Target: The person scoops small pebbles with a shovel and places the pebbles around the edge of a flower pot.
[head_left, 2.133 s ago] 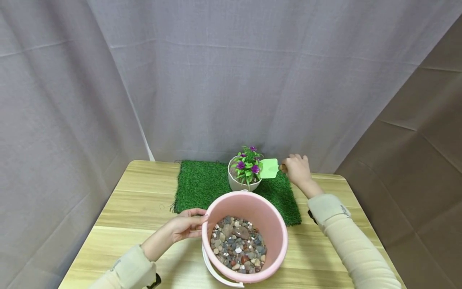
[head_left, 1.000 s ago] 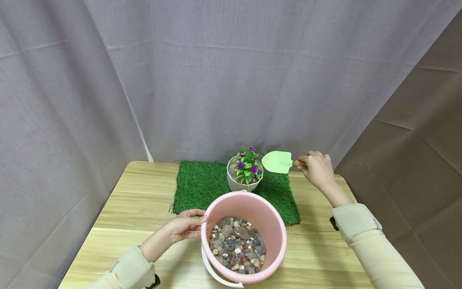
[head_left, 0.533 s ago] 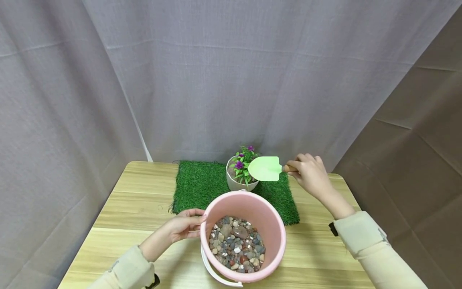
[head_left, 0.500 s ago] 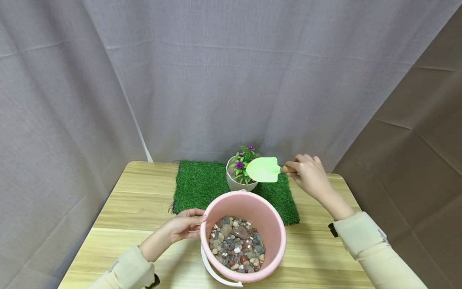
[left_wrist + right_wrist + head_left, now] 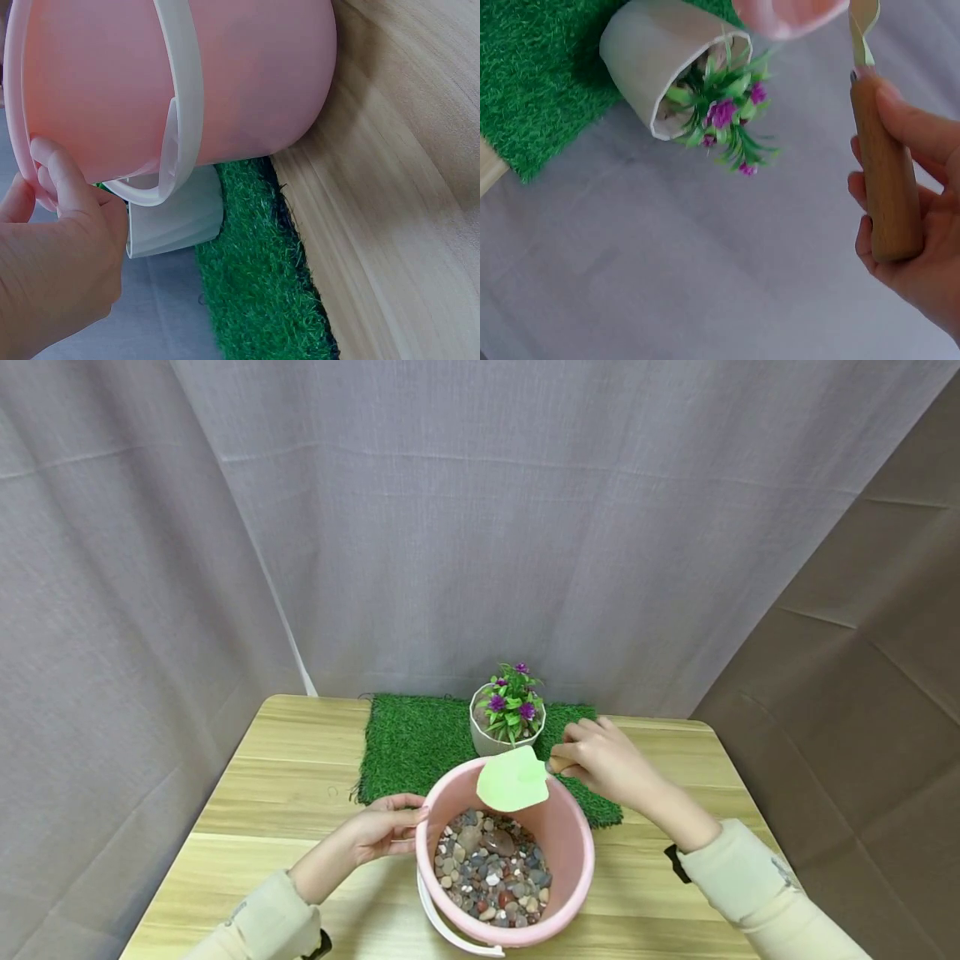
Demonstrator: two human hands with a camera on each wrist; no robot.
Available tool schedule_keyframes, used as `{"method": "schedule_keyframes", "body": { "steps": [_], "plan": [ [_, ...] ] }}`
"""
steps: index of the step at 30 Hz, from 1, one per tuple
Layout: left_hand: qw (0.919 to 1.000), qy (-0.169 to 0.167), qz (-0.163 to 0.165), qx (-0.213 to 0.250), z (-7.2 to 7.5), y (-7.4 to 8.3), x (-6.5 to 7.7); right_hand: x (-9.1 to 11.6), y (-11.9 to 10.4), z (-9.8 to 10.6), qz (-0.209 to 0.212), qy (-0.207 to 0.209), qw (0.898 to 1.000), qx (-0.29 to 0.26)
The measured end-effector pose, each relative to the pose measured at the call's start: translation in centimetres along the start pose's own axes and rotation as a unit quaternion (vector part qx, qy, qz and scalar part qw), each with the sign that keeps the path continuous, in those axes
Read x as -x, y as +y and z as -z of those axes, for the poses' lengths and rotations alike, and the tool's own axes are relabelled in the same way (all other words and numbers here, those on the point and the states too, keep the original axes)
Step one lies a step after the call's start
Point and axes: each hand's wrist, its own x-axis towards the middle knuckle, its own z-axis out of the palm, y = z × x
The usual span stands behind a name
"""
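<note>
My right hand (image 5: 606, 762) grips the wooden handle (image 5: 885, 172) of a light green garden trowel (image 5: 513, 780), fingers wrapped round it. The trowel's blade overlaps the far rim and inside of a pink bucket (image 5: 577, 843) in the head view. Pebbles (image 5: 491, 877) of mixed colours and sizes lie at the bucket's bottom. With thumb and fingers, my left hand (image 5: 386, 828) pinches the bucket's left rim; the left wrist view shows this hand (image 5: 71, 225) at the rim too. The bucket's white handle (image 5: 184, 90) hangs down along its side.
Behind the bucket a white pot (image 5: 491, 745) with a purple-flowered plant (image 5: 512, 703) stands on a green artificial grass mat (image 5: 412, 743). The wooden table (image 5: 300, 768) has grey curtain (image 5: 465, 527) along its back and left, and a brown cloth (image 5: 847, 693) at the right.
The trowel in my right hand has gone from beside and over the flowerpot down toward me, to the bucket's opening. My left hand has stayed on the rim.
</note>
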Motion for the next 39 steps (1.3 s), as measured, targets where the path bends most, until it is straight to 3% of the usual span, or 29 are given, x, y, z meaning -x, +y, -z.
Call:
{"method": "schedule_keyframes", "body": {
  "steps": [10,21,39],
  "plan": [
    [1.0000,-0.001,0.001,0.000,-0.1,0.1,0.1,0.2,-2.0,-2.5,0.061,-0.049,0.997,0.005],
    [0.9999,0.000,0.007,0.010,-0.1,0.2,0.2,0.3,-5.6,-8.2,0.112,-0.093,0.989,0.007],
    [0.9999,0.004,0.012,0.002,-0.3,0.2,0.2,-0.4,-4.6,-8.0,0.125,-0.120,0.983,-0.065]
  ]
}}
